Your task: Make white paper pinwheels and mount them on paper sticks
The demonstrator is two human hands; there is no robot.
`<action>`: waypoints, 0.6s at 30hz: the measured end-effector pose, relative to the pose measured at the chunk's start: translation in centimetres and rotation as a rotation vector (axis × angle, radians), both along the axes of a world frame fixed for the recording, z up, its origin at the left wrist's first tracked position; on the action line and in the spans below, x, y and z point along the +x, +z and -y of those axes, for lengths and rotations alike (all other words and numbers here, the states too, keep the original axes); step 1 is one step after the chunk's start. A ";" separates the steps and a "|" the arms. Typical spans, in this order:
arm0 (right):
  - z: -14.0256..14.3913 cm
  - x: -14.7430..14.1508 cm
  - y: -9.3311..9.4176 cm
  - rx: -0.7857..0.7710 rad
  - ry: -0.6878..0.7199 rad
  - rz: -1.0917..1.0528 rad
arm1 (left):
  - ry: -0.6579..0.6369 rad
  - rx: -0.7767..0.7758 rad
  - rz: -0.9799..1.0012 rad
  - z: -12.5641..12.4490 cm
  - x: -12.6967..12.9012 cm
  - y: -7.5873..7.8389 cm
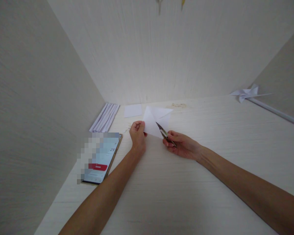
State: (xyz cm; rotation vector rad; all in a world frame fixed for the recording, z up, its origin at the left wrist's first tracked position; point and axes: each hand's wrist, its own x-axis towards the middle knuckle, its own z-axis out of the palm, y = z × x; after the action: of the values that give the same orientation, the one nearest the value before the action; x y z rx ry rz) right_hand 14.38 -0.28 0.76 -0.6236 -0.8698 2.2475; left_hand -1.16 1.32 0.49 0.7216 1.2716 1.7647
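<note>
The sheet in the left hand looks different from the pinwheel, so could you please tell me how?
The sheet is nearly flat, while the pinwheel has folded, raised blades. The left hand holds the sheet; no hand touches the pinwheel. The pinwheel sits at the end of a stick; the sheet has none. Both look like white paper.

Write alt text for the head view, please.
The right hand holds slim, pointed metal snips at a white paper sheet gripped by the left hand. A lit, rectangular phone is left, a white paper pinwheel right.
</note>
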 end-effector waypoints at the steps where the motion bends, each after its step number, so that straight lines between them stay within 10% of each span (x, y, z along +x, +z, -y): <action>1: 0.0 0.0 -0.1 0.004 -0.011 0.003 | -0.003 0.000 0.002 0.0 0.0 0.0; 18: 0.0 -0.1 -0.1 0.023 -0.030 0.019 | -0.013 0.008 0.032 0.0 -0.1 -0.1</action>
State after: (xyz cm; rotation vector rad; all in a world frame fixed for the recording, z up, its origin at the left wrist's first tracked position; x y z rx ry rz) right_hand 14.27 -0.30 0.71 -0.6440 -0.8891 2.2047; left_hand -1.29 1.36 0.38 0.7017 1.2362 1.7649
